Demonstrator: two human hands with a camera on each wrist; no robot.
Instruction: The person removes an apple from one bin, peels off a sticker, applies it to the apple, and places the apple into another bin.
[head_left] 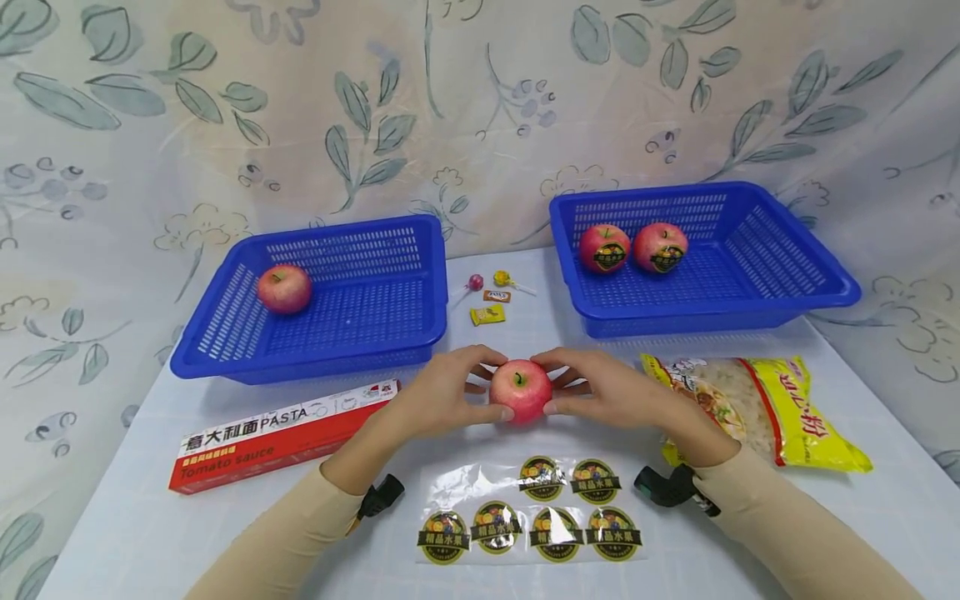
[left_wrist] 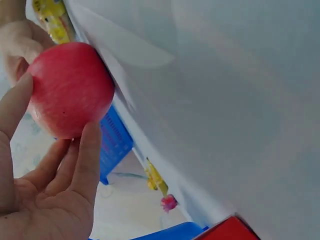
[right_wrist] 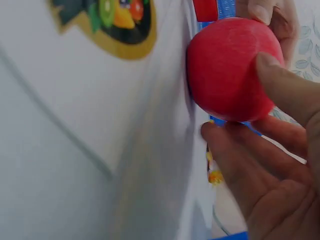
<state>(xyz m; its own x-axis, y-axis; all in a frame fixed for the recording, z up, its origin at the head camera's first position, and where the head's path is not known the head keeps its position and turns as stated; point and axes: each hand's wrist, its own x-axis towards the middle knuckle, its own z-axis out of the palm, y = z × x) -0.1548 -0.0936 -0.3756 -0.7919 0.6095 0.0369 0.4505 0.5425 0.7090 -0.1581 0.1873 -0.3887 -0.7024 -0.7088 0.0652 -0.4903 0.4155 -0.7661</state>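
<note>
Between my two hands is a red apple (head_left: 521,392), low over the white cloth, its green stem facing up. My left hand (head_left: 448,390) holds it from the left, thumb at the front and fingers behind. From the other side my right hand (head_left: 609,388) grips it the same way. The left wrist view shows the apple (left_wrist: 72,90) between thumb and fingertips; in the right wrist view its smooth red side (right_wrist: 232,70) carries no sticker. Just in front of the hands lies a clear sheet (head_left: 450,483) with several round black-and-gold fruit stickers (head_left: 556,533).
A blue basket (head_left: 345,354) at left holds one plain apple (head_left: 284,289). Another blue basket (head_left: 705,317) at right holds two stickered apples (head_left: 604,248). Lollipops (head_left: 476,282) and wrapped candies (head_left: 487,314) lie between them. A pasta box (head_left: 285,437) and a yellow noodle bag (head_left: 813,417) flank my arms.
</note>
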